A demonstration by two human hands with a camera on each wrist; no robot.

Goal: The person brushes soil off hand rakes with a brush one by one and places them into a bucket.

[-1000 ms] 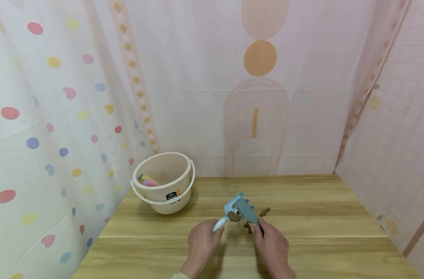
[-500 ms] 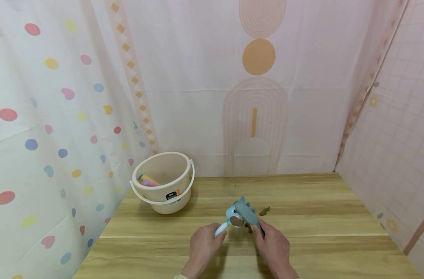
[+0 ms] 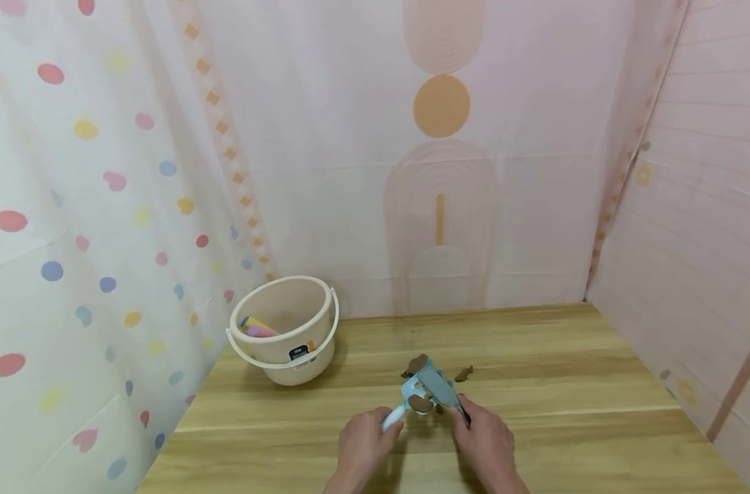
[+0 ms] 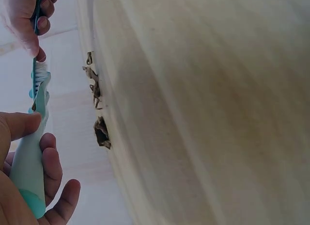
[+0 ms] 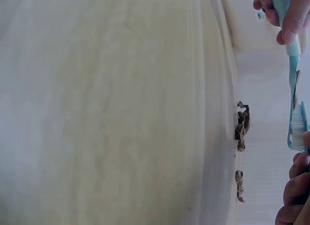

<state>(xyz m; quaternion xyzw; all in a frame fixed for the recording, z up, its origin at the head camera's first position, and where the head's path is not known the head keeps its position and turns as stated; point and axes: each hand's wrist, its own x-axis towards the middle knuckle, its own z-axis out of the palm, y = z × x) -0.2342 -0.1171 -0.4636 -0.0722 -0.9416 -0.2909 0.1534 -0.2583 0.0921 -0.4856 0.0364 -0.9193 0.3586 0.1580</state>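
My left hand (image 3: 364,442) grips the pale handle of a light blue toy rake (image 3: 409,389) with short rounded prongs, held just above the wooden table. My right hand (image 3: 486,439) grips a grey-blue brush (image 3: 438,385) by its dark handle. In the right wrist view the brush's white bristles (image 5: 298,123) press against the rake head. A brown patch (image 3: 420,403) clings to the rake near its neck. Another brown clump (image 3: 418,363) shows at its far end; whether it touches the rake I cannot tell. Crumpled brown bits (image 4: 94,84) lie on the table below.
A cream bucket (image 3: 297,363) with a white bail handle stands at the back left, with yellow and pink items (image 3: 260,328) inside. One brown scrap (image 3: 464,374) lies right of the brush. Patterned curtains (image 3: 331,206) hang behind and at both sides of the table (image 3: 566,398).
Both hands have shifted slightly nearer while the brush stays on the rake head. A brown clump now shows at the rake's far end. The head view has turned a little.
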